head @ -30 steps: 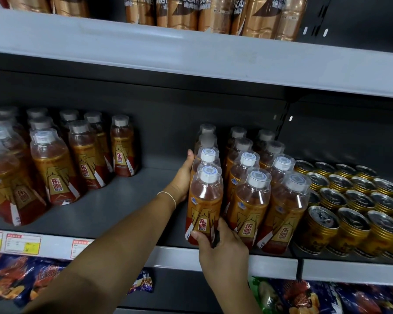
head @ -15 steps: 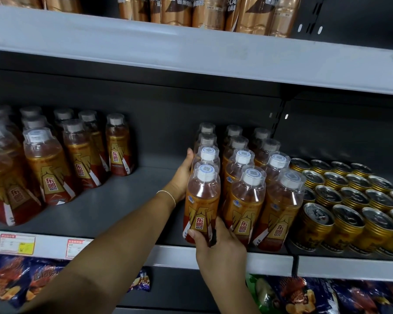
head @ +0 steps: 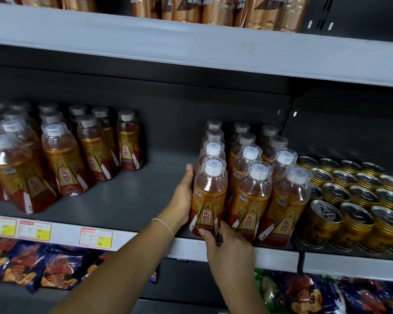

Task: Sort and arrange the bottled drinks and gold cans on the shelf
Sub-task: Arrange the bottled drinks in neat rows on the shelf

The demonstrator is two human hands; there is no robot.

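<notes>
Front bottle (head: 210,200), pinched by right grip (head: 230,250) and braced by flat left grip (head: 184,198), is being aligned; a rearward push is judged next.

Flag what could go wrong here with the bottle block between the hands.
1. The front bottle stands at the shelf lip; with the right hand low at its base, it could tip forward off the shelf.
2. The left hand presses sideways; too hard a push may shove the rows into the cans.

Behind the front bottle (head: 210,196) I lose part of my left grip (head: 182,198); top-shelf bottles (head: 222,10) are cut off; price tags (head: 96,238) blur unreadably.
</notes>
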